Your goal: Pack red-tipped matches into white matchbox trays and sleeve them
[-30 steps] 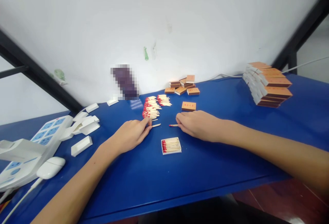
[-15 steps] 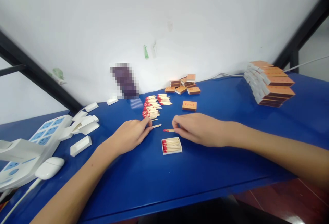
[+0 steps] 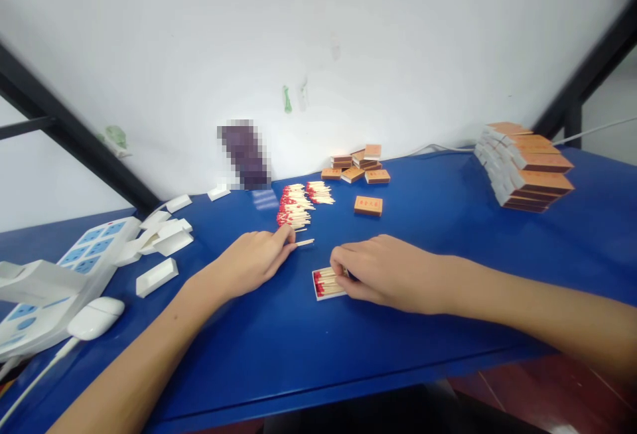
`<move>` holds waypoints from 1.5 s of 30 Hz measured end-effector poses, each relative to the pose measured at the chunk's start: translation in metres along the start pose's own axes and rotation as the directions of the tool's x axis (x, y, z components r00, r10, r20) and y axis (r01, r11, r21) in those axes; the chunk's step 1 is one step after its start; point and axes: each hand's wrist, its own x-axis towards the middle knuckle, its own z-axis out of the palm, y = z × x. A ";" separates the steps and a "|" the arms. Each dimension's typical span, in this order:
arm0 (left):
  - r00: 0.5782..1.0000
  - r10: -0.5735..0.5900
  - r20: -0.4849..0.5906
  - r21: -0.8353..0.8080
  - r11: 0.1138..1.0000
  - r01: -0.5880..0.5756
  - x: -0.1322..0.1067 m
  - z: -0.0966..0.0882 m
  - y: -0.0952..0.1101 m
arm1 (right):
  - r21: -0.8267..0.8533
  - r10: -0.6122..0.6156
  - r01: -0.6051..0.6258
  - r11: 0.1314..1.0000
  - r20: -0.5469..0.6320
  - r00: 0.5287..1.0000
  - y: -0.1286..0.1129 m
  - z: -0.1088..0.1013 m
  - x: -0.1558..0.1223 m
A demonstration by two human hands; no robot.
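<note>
My right hand rests over the right end of a small white tray of red-tipped matches, fingers pinched together at the tray; what they hold is hidden. My left hand lies curled on the blue table, its fingertips pinching the end of a single matchstick. Just beyond lies a pile of loose matches. A closed orange matchbox sits behind my right hand.
Several orange matchboxes lie by the wall. A tall stack of matchboxes stands at far right. White empty trays and a white power strip with a white case sit at left.
My right hand carried a match from beside the orange box down and left to the match tray. My left hand stayed put on its matchstick.
</note>
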 end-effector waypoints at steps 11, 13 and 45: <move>0.995 0.091 -0.037 -0.374 0.922 -0.098 -0.006 -0.014 0.031 | 0.095 -0.068 0.106 0.990 -0.337 0.939 0.012 -0.002 0.004; 0.994 0.107 -0.016 -0.393 0.914 -0.105 -0.007 -0.013 0.036 | 0.106 -0.061 0.122 0.987 -0.451 0.890 0.017 -0.004 0.004; 0.984 0.136 -0.119 -0.330 0.929 -0.168 -0.002 0.003 0.046 | -0.132 -0.570 0.555 0.821 -0.203 0.796 -0.023 0.035 -0.006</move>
